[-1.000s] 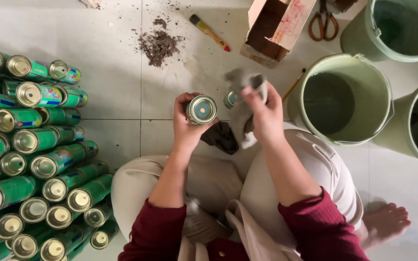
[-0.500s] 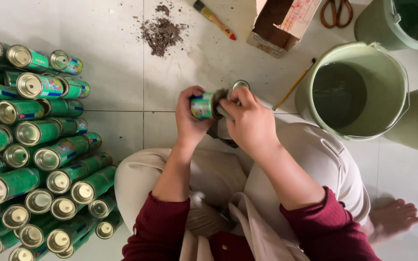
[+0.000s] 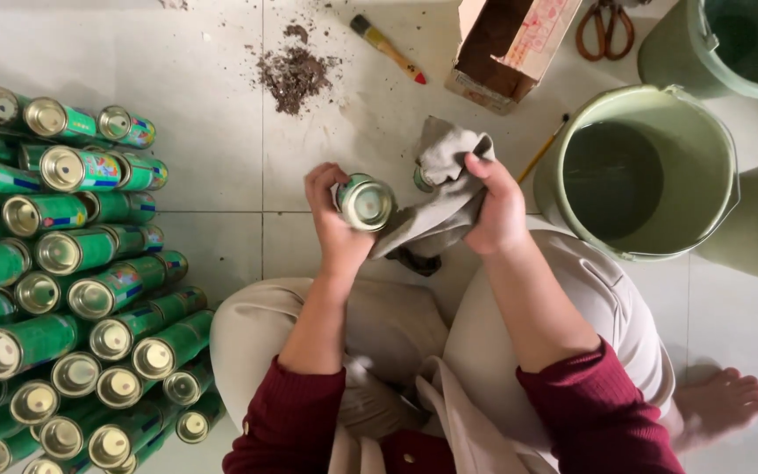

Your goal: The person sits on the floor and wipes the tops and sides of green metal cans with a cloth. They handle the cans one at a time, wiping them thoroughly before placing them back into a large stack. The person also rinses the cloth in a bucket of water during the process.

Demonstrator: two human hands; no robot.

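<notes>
The left hand (image 3: 337, 219) gripped a green can (image 3: 366, 202) above the lap, its base now facing up; the right hand (image 3: 495, 211), clutching the grey rag (image 3: 436, 206), had pulled off it, suggesting wiping was finished.

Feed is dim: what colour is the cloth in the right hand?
Grey-beige cloth, clearest in the head view.

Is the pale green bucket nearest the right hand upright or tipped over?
Upright. The bucket stands on the floor with its round mouth facing up at the camera, rim unbroken all round, beside the right hand. Its inside looks dark; contents cannot be told.
</notes>
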